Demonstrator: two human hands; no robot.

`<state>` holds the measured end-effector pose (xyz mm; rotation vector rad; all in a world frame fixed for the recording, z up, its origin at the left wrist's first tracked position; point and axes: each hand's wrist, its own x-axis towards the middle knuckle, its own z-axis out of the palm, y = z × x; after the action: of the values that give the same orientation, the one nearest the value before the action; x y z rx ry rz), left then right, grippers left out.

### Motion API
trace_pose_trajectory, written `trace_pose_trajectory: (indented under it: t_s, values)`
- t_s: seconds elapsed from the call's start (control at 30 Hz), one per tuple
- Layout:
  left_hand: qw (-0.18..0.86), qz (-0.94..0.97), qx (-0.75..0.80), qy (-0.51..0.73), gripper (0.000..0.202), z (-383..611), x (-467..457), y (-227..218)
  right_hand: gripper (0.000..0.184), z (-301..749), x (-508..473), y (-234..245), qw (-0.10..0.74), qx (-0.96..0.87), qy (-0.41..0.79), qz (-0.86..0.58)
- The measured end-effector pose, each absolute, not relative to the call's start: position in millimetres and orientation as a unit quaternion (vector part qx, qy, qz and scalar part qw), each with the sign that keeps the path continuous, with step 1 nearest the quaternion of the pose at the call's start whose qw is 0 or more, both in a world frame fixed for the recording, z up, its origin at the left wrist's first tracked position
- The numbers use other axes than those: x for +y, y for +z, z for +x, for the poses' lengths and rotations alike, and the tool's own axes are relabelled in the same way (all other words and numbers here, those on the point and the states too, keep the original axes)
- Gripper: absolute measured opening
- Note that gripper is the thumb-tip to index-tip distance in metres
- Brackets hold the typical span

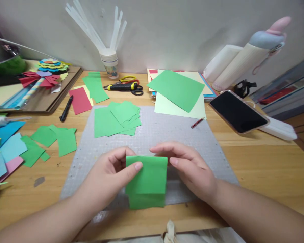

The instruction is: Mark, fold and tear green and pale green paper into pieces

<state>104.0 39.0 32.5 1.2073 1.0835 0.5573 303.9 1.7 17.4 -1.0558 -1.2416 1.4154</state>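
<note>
- While the bare left hand [114, 172] pinches it near its upper left corner, a rectangle of folded green paper [147, 180] is at the lower centre of the frame, its front flap ending above a longer back layer

- Thumb across the front and fingers curled behind, that hand has a firm hold on the paper

- The bare right hand [192, 170], right of the paper, is loosely curved with thumb and fingers parted, near the upper right corner (whether it touches the sheet, I cannot tell)

- Beneath both hands, a grey gridded cutting mat [88, 165] spreads across the middle of the frame, on a pale brown wooden table [268, 175]

- Left of centre, above the left hand, a loose pile of green paper pieces [107, 123] overlaps the mat

- At upper centre right, a large green paper sheet [177, 89] lies tilted over other sheets, with a short dark red pencil [198, 123] below it

- Toward the right edge rests a black-screened smartphone [239, 111]
</note>
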Motion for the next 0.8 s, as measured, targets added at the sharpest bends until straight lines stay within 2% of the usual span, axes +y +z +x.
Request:
trace_pose_trajectory:
  t_s: [0.1,0.23,0.4,0.67,0.8]
  values:
    - [0.580,0.608,0.475,0.263,0.029,103.5,31.4,36.7,0.022,300.4,-1.9,18.9,0.450,-0.507,0.583,-0.449]
    - [0.516,0.677,0.460,0.253,0.023,101.0,22.4,37.4,0.007,294.1,-4.6,22.8,0.414,-0.568,0.513,-0.492]
    - [0.523,0.683,0.440,0.256,0.013,101.7,21.0,37.1,0.014,292.5,-4.8,27.7,0.382,-0.628,0.477,-0.482]
    - [0.512,0.699,0.439,0.238,0.019,104.7,22.1,34.7,0.017,290.3,-2.0,26.5,0.381,-0.613,0.475,-0.503]
    - [0.508,0.714,0.427,0.221,0.016,103.8,23.6,33.2,0.017,289.6,-4.4,25.5,0.351,-0.635,0.479,-0.494]
